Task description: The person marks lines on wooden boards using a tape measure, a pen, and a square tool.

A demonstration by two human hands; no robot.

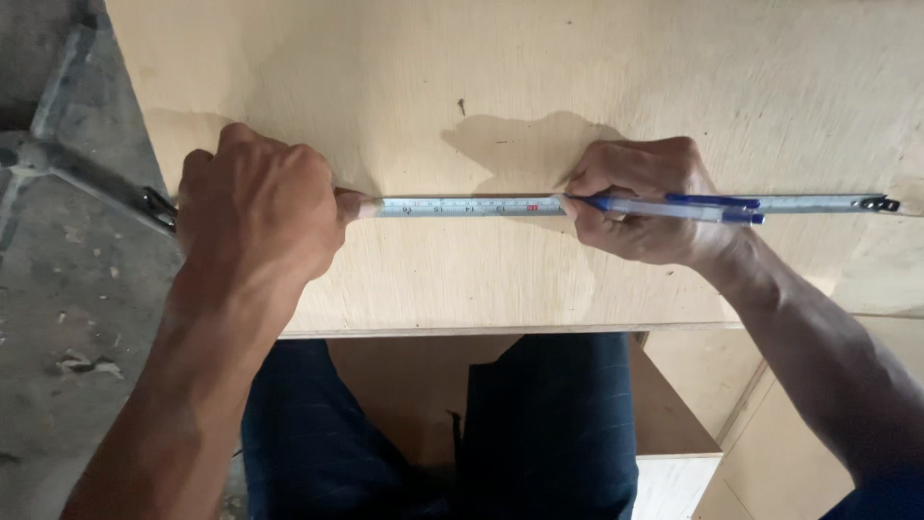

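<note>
Everything is placed here against the plywood sheet (500, 87), which fills the upper part of the view and ends in a front edge just above the person's dark trousers (539, 424). Off the sheet's left edge lies bare concrete floor (67, 318), with a grey metal bar (77, 164) running down toward that edge and ending in a small clip beside the left hand (255, 207). That hand rests near the sheet's left edge, closed into a fist, its thumb and forefinger pinching the tape (472, 205) and pressing it flat to the wood. The tape is a thin, pale steel blade lying straight across the middle of the sheet, from the left hand rightward to its hook (881, 203) near the sheet's right side. It looks light and springy: stiff enough along its length to lie straight, but likely to curl, slide or snap back if let go, and its edges are thin, so it is best held flat from above with the fingertips, as both hands do. To the right of centre, the right hand (645, 202) is curled shut around a blue pen (674, 205), whose tip touches the tape's edge while its barrel lies along the blade toward the hook. The pen is light, rigid and smooth, best gripped low near the tip. A small dark speck (461, 104) marks the wood above the tape.
</note>
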